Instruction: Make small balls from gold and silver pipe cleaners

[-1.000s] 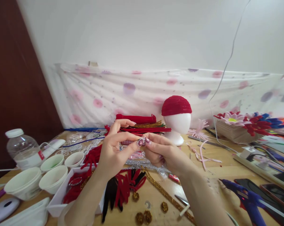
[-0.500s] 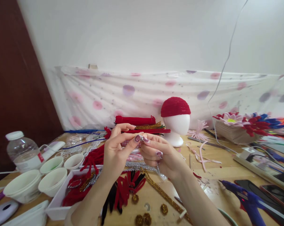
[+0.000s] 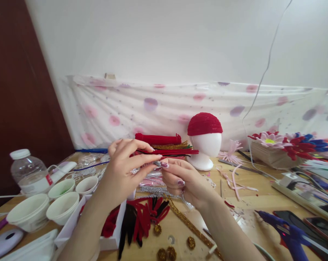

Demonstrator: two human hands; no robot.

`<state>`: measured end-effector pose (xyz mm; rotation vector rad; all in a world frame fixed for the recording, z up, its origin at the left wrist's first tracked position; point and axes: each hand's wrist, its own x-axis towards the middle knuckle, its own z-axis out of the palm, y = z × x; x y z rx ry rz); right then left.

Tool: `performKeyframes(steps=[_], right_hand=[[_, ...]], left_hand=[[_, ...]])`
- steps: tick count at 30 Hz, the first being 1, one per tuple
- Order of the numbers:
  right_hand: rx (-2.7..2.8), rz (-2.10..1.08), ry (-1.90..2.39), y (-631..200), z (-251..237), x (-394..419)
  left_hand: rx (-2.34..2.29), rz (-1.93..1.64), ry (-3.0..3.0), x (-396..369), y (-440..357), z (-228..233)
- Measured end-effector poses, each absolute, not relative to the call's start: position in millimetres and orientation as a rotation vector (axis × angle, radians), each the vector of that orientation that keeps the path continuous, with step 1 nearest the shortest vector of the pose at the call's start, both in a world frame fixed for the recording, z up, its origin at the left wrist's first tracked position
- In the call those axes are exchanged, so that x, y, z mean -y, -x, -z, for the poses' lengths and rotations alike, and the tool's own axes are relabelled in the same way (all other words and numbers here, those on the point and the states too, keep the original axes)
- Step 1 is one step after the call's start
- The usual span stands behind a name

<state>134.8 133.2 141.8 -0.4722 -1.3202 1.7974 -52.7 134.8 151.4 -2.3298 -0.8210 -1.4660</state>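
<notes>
L + R fingertips [image 3: 159,158] meet, pinching a short silver tinsel stem [image 3: 155,163] between them, held in the air above table [image 3: 262,201], in front of red pipe-cleaner stack [image 3: 166,150]. L hand [image 3: 123,174] thumb and index pressed on it; R hand [image 3: 184,179] likewise, other fingers curled. Judged: v. light, bendy wire core, fuzzy, not slippery; grip near the ends. Foam head w/ red cap [image 3: 204,139] behind.

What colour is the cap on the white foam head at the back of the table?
The cap is red and sits on top of the white foam head; the head view shows it clearly.
</notes>
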Motion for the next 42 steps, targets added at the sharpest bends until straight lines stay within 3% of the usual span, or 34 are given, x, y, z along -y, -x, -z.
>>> performKeyframes(steps=[5, 8, 15, 25, 31, 42], right_hand=[[1.519, -1.541, 0.7, -129.5, -136.9, -129.2], [1.629, -1.464, 0.732, -133.6, -136.0, -128.2], [1.828, -1.622, 0.554, -154.3, -139.7, -132.8], [1.703, -1.668, 0.376, -138.4, -131.1, -136.8], [1.577, -1.551, 0.377, -138.4, -129.6, -140.9], [1.81, -1.286, 0.701, -144.1, -134.5, -139.3]], left_hand=[[0.832, 1.186, 2.243, -127.2, 53.0, -152.3], [0.824, 1.199, 2.25, -125.0, 50.2, -151.8], [0.807, 1.508, 2.618, -126.0, 54.5, -156.1], [0.648, 1.985, 2.873, -138.7, 55.7, -146.7], [0.683, 2.331, 2.91, -147.9, 40.4, -137.1], [0.811, 1.386, 2.438, -131.9, 49.5, -151.6]])
